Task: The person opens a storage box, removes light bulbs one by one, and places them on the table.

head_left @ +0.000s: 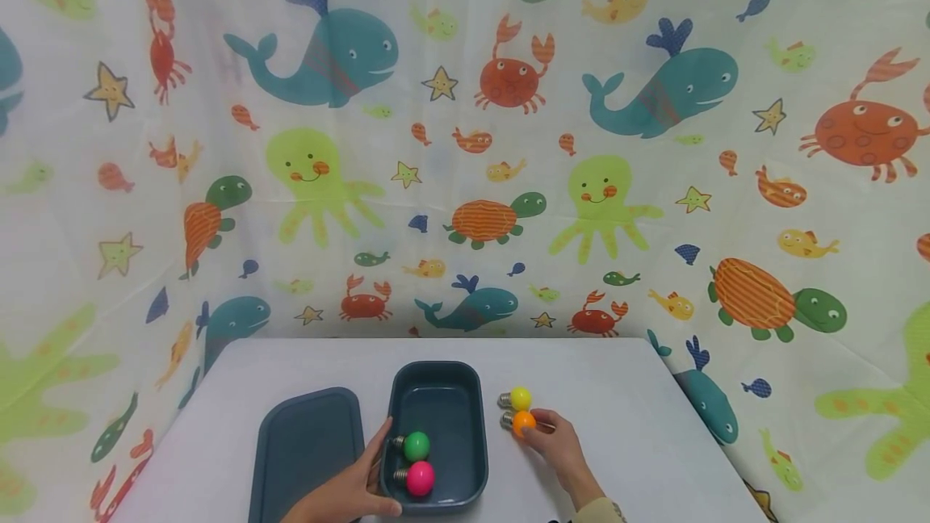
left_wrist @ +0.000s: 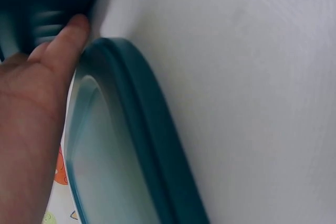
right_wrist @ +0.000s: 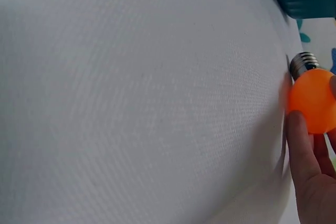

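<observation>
In the head view my left hand [head_left: 356, 481] rests against the near left corner of a dark blue-green container [head_left: 478, 426], fingers straight along its side and thumb at the front. Inside lie a green light bulb [head_left: 416, 446] and a pink light bulb [head_left: 421, 478], their screw bases toward the left wall. To the right of the container, my right hand [head_left: 558, 444] pinches an orange light bulb [head_left: 523, 424] by its round globe; the right wrist view shows thumb and fingers around it. Just beyond it lies a yellow light bulb [head_left: 520, 398].
A flat blue-green lid [head_left: 308, 446] with a raised rim lies left of the container, under the left forearm's side. All stand on a white table [head_left: 617, 394]. Behind and beside it hangs a curtain [head_left: 436, 184] printed with sea animals.
</observation>
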### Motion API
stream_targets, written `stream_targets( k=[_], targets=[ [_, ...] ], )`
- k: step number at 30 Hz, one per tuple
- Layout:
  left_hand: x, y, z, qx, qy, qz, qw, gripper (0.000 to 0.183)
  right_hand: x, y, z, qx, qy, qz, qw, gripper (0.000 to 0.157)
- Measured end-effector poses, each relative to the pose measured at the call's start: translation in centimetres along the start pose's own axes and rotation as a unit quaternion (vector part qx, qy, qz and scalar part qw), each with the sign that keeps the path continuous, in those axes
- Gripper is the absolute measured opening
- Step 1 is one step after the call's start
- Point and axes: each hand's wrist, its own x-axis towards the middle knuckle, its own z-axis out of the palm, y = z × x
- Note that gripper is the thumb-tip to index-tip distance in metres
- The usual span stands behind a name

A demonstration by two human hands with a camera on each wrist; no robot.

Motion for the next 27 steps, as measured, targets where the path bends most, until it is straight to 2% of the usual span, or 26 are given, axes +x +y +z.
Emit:
stream_targets(
  k=[7,27],
  targets=[
    [0.01,-0.13,0.05,0.007,0.006,-0.003,1.0000,0.111,0.11,-0.29,0.22,-0.037,0.022,-0.019,0.999,0.043],
    [0.13,0.22,0.04,0.018,0.015,-0.020,0.9995,0.109,0.72,0.08,0.16,-0.041,0.029,-0.023,0.998,0.044]
  ],
)
